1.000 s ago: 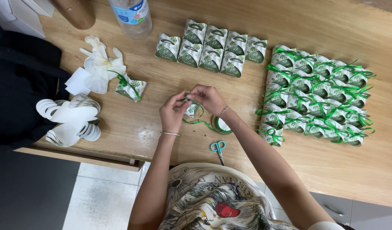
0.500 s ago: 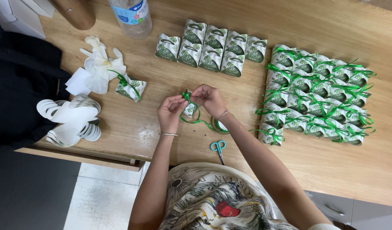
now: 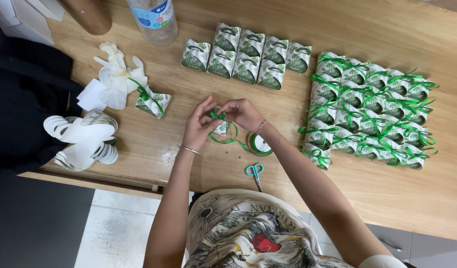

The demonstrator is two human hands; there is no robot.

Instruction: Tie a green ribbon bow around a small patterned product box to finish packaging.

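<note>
Head view, looking straight down on a wooden table (image 3: 154,149). Left hand (image 3: 197,130) and right hand (image 3: 244,113) met over a small green-and-white favour box (image 3: 221,128), near the middle of the table, fingertips of both pinched shut on a green ribbon (image 3: 217,115) knotted on top of it. Box partly hidden beneath the fingers; loose ribbon trailed from it in a curl to a ribbon spool (image 3: 261,144) lying just right of the hands. Thin bracelet on each wrist.

Below the spool, well clear of the hands, lay teal-handled scissors (image 3: 255,172). Up the table, a double row of untied boxes (image 3: 246,55), packed side by side. To the right, a larger block of ribbon-tied boxes (image 3: 370,115), rows touching, bows up. To the left, one more tied box (image 3: 153,102) set beside a white fabric flower (image 3: 114,79); nearer the edge, a stack of flat white die-cut blanks (image 3: 82,141). Clear plastic bottle (image 3: 153,20) stood at the top edge, beside a brown cylinder (image 3: 89,15), cut off by the frame.
</note>
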